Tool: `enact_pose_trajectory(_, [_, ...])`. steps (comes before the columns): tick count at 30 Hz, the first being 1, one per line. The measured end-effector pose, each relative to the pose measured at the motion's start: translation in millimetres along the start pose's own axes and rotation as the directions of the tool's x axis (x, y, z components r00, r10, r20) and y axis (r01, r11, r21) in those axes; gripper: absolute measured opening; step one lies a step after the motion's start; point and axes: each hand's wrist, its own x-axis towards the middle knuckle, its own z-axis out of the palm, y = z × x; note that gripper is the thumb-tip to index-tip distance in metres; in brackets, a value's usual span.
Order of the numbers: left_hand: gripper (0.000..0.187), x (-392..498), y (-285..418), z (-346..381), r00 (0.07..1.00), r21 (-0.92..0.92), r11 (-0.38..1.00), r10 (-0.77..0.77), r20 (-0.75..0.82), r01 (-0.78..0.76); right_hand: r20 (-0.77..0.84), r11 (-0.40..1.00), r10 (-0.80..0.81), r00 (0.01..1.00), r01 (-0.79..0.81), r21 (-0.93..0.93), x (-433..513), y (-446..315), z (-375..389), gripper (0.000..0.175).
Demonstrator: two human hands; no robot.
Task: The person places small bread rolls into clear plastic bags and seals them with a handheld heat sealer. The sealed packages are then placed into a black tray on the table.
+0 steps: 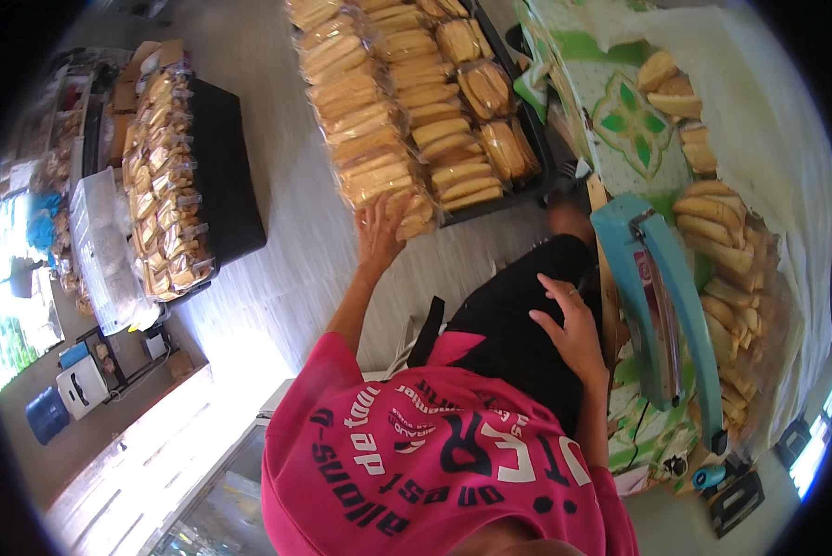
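My left hand [382,233] lies on the nearest clear-bagged pack of sliced bread [417,217], fingers spread over its left side. Whether the fingers grip the pack cannot be told. That pack ends the left row in a black tray [542,149] filled with rows of similar packs [416,76]. Above my thigh, my right hand [572,323] is empty with its fingers apart. To its right, a teal hand impulse sealer [631,292] stands on a table, its lever arm [694,313] raised clear of the sealing strip.
A green-and-white patterned cloth [614,52] covers the table, with loose bread slices [711,215] beside a pale sheet [784,118]. At left, a black crate [224,174] bears more bagged packs [162,187] next to a clear plastic bin [103,243]. A glass-topped case [214,493] stands lower left.
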Motion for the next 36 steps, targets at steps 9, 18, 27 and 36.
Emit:
enact_pose_trajectory(9, [0.114,-0.4,6.8,10.2,0.999,0.078,0.996,-0.032,0.015,0.031,-0.003,0.995,-0.064,0.998,0.063,-0.079,-11.9,-2.9,-2.8,0.052])
enact_pose_trajectory(18, [0.089,-2.8,12.7,36.2,0.967,0.184,0.958,0.239,-0.086,-0.221,-0.117,0.988,-0.121,0.986,0.108,-0.111,-47.9,2.6,-6.6,0.056])
enact_pose_trajectory(27, [0.091,21.1,79.1,-36.7,0.940,0.124,0.941,0.292,0.174,-0.315,-0.415,0.995,-0.101,0.904,0.088,-0.050,-128.2,4.4,-39.9,0.045])
enact_pose_trajectory(36, [0.019,157.7,321.4,-170.1,0.579,-0.272,0.520,0.627,-0.521,-0.809,-0.680,0.965,0.135,0.720,0.062,0.257,-185.9,19.8,-49.5,0.014])
